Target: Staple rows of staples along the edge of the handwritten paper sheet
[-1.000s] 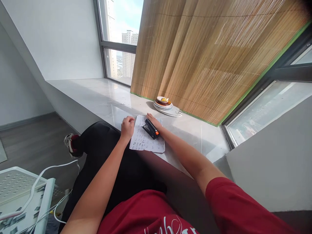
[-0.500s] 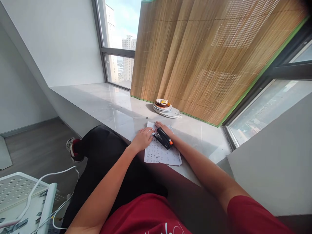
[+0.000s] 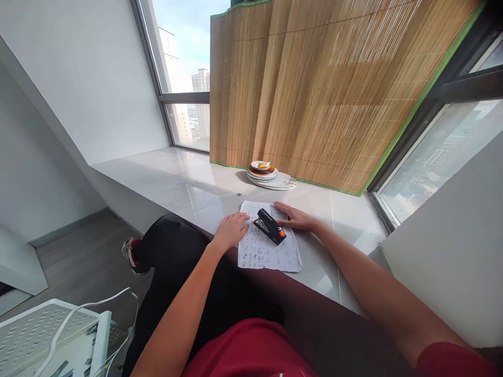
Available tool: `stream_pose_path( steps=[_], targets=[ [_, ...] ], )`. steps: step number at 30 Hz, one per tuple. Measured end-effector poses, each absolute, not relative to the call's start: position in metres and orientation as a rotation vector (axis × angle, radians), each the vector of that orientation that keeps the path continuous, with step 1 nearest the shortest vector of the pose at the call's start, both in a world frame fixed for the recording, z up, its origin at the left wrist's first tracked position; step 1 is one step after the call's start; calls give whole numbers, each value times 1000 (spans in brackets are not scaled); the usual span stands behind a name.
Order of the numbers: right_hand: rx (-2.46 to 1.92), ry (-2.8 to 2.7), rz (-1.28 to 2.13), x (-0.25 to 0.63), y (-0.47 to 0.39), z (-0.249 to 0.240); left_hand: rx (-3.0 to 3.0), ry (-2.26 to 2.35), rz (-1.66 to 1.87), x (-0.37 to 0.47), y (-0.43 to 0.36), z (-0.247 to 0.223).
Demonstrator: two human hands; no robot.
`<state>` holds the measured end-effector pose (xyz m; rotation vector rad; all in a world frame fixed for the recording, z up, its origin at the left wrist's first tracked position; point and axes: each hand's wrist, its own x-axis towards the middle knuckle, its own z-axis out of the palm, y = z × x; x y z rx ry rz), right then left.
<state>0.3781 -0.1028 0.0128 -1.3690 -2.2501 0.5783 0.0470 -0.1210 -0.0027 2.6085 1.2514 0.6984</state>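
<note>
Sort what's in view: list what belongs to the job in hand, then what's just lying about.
In hand, judging by the hands' position:
- paper with writing, left hand and right hand at its edges
- black stapler, lying on it

Apparently just lying about:
- stack of dishes, by the blind
- white cable, lower left

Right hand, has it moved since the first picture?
Yes: judged against the plate stack, the right hand has shifted right and toward the person's body.
</note>
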Motion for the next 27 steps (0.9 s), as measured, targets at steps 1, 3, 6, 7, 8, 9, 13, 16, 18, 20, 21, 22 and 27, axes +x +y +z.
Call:
stream_pose_path(
  steps=[1, 3, 6, 7, 8, 9, 13, 16, 18, 20, 21, 22, 27],
  targets=[
    [-1377, -2222, 574, 378, -104, 14, 2606, 1248, 698, 46, -120, -3],
    [-1365, -2189, 567, 377, -104, 14, 2601, 1237, 702, 44, -119, -3],
    [-1338, -2152, 571, 372, -103, 12, 2589, 1226, 723, 43, -118, -3],
    [-1352, -2139, 556, 370, -102, 12, 2582, 1226, 731, 43, -118, -3],
    [-1379, -2126, 522, 369, -102, 11, 2573, 1227, 740, 44, -118, -2],
    [-1408, -2112, 470, 367, -102, 11, 2562, 1224, 747, 44, -118, -2],
    [-1416, -2092, 302, 360, -104, 10, 2536, 1205, 773, 44, -118, -1],
    [-1421, -2080, 303, 357, -106, 10, 2528, 1211, 768, 43, -117, -2],
    [-1416, -2071, 288, 357, -106, 9, 2525, 1215, 764, 43, -117, -2],
    [-1403, -2063, 269, 358, -105, 9, 2522, 1217, 767, 43, -117, -3],
    [-1400, -2061, 263, 359, -105, 9, 2521, 1218, 769, 43, -117, -3],
    [-1395, -2063, 257, 359, -105, 9, 2520, 1220, 770, 43, -117, -3],
    [-1271, -2110, 166, 360, -104, 7, 2518, 1229, 760, 44, -120, 0]
  ],
)
